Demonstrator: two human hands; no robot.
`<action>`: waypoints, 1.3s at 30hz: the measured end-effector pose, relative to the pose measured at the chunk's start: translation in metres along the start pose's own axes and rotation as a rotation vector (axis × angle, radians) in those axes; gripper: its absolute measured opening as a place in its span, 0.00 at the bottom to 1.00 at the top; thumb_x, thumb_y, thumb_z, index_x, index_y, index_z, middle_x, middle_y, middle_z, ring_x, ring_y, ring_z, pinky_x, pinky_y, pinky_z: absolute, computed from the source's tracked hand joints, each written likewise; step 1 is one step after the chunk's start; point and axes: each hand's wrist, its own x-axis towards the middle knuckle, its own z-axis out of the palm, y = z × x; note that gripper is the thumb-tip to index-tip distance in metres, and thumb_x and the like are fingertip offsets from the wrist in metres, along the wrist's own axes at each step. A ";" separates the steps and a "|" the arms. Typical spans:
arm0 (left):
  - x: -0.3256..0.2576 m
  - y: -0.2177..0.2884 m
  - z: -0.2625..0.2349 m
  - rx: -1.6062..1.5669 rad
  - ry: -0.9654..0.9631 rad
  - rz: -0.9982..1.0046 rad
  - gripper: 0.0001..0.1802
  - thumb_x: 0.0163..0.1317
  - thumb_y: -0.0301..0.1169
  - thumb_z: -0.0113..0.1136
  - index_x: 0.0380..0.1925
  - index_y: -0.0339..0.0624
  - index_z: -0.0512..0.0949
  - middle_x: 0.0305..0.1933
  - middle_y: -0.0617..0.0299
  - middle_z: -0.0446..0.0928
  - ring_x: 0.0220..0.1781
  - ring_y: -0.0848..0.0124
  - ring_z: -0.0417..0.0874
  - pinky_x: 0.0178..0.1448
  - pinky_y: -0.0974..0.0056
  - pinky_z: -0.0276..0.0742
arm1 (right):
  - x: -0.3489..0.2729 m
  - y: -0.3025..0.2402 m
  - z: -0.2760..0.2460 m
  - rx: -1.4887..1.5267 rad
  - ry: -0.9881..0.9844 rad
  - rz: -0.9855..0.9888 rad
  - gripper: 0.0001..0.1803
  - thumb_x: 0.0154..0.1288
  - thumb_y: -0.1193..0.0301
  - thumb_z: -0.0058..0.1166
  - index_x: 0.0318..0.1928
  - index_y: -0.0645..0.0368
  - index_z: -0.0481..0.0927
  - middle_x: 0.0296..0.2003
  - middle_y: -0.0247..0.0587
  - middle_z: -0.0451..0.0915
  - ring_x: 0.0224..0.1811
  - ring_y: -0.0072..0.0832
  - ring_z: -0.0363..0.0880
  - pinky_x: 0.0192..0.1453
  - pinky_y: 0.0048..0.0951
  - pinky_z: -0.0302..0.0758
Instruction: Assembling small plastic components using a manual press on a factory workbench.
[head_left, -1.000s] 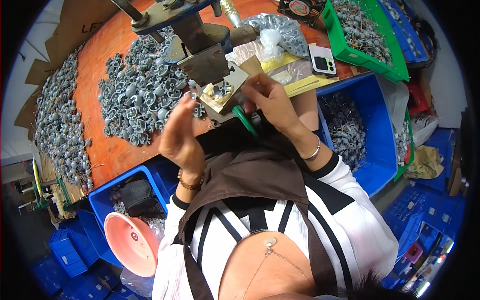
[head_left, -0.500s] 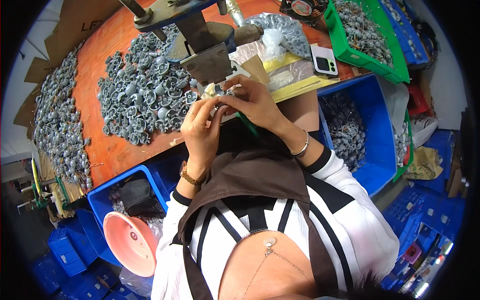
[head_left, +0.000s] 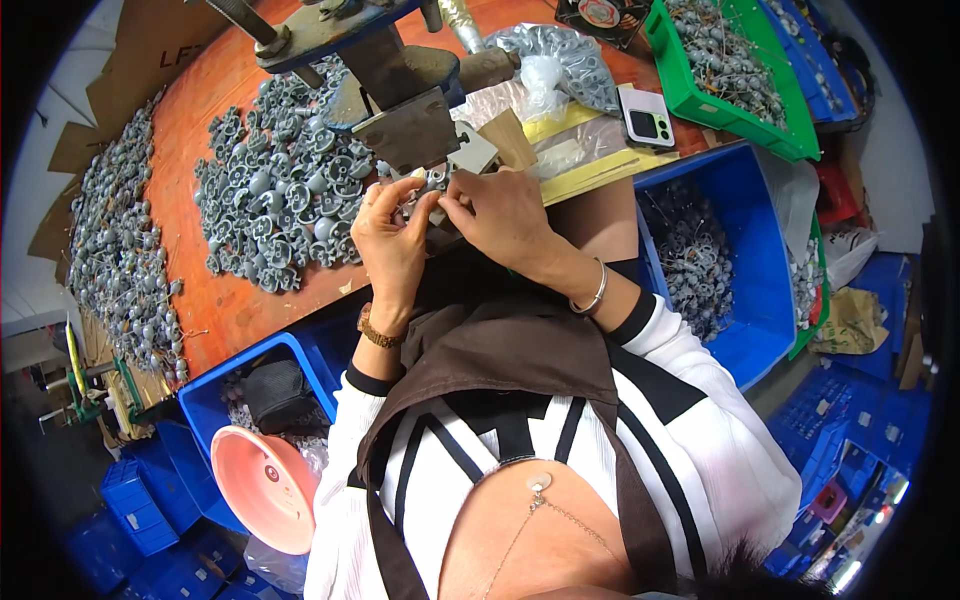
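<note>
Below the steel block of a bench press (head_left: 408, 132), both hands work close together at the table's front edge. My left hand (head_left: 388, 240) is closed, with thumb and fingers pinching a small grey plastic part (head_left: 434, 181) that is partly covered by the fingertips. Just right of it, my right hand (head_left: 503, 220) has its fingers curled and its tips drawn together beside the part. What sits in that pinch is too small to make out. A heap of grey plastic caps (head_left: 285, 190) lies on the table left of the press.
Wired grey pieces (head_left: 125, 240) are piled along the table's far left. A phone (head_left: 647, 117) and clear bag of grey parts (head_left: 565, 65) lie right of the press. Green tray (head_left: 735, 110), blue bin (head_left: 765, 290) and pink basin (head_left: 262, 500) stand around me.
My hands have drawn slightly apart at the fingertips. The left has shifted a little left, and the right fingers have curled in more. The view has moved slightly.
</note>
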 end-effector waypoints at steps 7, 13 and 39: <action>0.007 -0.001 -0.010 0.096 -0.091 0.100 0.10 0.47 0.24 0.70 0.32 0.44 0.84 0.24 0.63 0.68 0.23 0.72 0.68 0.26 0.68 0.63 | 0.041 0.026 -0.054 0.018 0.044 0.066 0.08 0.62 0.69 0.55 0.31 0.60 0.81 0.20 0.44 0.80 0.22 0.29 0.80 0.27 0.30 0.73; -0.002 0.001 0.000 0.141 -0.007 0.047 0.10 0.48 0.25 0.69 0.32 0.46 0.84 0.25 0.61 0.69 0.26 0.66 0.72 0.30 0.64 0.67 | 0.171 0.040 -0.075 1.282 -0.151 0.116 0.19 0.67 0.68 0.55 0.55 0.64 0.75 0.35 0.34 0.81 0.33 0.18 0.78 0.39 0.22 0.76; 0.106 -0.110 -0.126 1.001 -0.037 0.166 0.22 0.54 0.40 0.65 0.46 0.39 0.79 0.43 0.49 0.79 0.48 0.52 0.77 0.51 0.55 0.72 | -0.008 0.012 -0.018 0.346 -0.076 -0.009 0.08 0.55 0.73 0.62 0.33 0.63 0.78 0.27 0.44 0.79 0.30 0.34 0.80 0.33 0.31 0.74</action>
